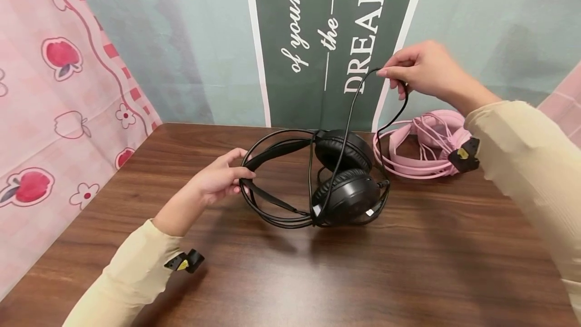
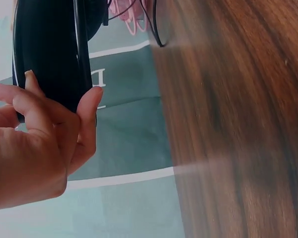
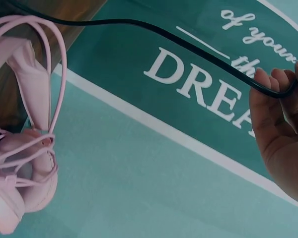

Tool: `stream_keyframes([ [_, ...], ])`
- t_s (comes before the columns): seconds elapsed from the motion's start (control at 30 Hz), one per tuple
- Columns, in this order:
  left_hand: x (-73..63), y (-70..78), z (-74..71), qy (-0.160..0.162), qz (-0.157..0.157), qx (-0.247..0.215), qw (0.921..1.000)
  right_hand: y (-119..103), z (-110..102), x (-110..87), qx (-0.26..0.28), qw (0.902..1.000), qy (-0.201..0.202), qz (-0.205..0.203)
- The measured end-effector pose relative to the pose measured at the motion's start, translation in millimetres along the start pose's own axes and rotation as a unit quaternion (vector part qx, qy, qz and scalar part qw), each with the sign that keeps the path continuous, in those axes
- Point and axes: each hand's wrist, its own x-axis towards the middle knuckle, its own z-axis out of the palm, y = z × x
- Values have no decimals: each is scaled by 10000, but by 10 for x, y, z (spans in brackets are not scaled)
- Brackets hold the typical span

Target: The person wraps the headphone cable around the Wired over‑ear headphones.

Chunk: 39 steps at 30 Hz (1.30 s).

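Note:
A pair of black headphones (image 1: 351,198) is held on its side over the wooden table, ear cups to the right. At the headband end my left hand (image 1: 222,178) grips the band between thumb and fingers; the left wrist view shows the wide black headband (image 2: 49,49) in that hand (image 2: 44,134). My right hand (image 1: 419,69) is raised above and to the right, pinching the thin black cable (image 1: 350,110). From those fingers the cable runs down in two strands to the ear cups. More cable is looped around the headband and cups.
Pink headphones (image 1: 399,160) with their pink cable bundled round them lie at the table's back right. Behind the wooden table (image 1: 272,276) hangs a green cloth (image 1: 295,100) with white lettering. A pink patterned cloth (image 1: 59,115) hangs on the left.

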Motion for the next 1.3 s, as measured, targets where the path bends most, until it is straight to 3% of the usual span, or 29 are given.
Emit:
stream_keyframes([
  [0.33, 36, 9, 126, -42, 57, 128, 9999, -69, 219, 123, -754, 9971, -62, -129],
  [0.63, 32, 21, 217, 21, 173, 237, 9996, 39, 404, 124, -1453, 9863, -740, -261],
  [1.0, -13, 19, 190, 56, 299, -150, 9994, 223, 481, 27, -1142, 9847, -1311, -138],
  [1.17, -26, 17, 145, 160, 304, -594, 9976, 299, 487, -12, -504, 9854, -1618, -188],
  [1.3, -30, 22, 117, 229, 275, -928, 9950, 337, 498, -31, 47, 9796, -2008, -100],
])
